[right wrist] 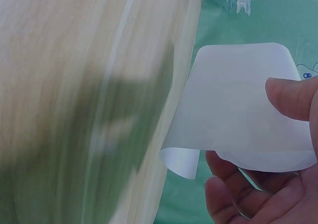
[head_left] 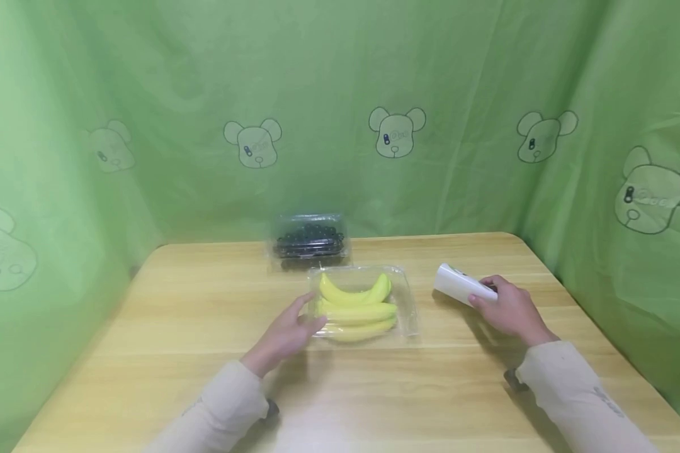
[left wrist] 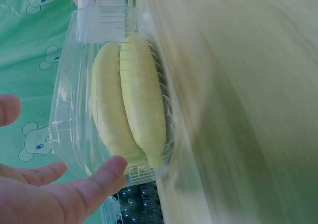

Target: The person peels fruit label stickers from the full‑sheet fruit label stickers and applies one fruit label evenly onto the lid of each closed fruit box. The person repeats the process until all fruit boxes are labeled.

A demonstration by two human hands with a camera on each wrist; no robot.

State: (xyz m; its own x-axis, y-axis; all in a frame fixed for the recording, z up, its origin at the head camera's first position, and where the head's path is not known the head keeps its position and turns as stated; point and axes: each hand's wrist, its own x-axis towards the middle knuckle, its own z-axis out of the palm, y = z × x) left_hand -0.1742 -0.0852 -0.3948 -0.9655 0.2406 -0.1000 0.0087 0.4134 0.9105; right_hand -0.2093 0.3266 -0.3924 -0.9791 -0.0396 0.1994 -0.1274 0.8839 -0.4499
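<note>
A clear plastic box with several yellow bananas stands on the table's middle. My left hand is at the box's left end, thumb and fingers spread. In the left wrist view a fingertip overlaps the box's near corner; whether it touches the plastic I cannot tell. To the right of the box, my right hand grips a white rolled sheet above the table. The right wrist view shows the sheet's smooth face and curled lower edge, with the thumb on its face.
Behind the bananas, near the table's back edge, stands a second clear box of dark round fruit, like grapes. A green curtain with bear-face prints surrounds the wooden table at the back and sides.
</note>
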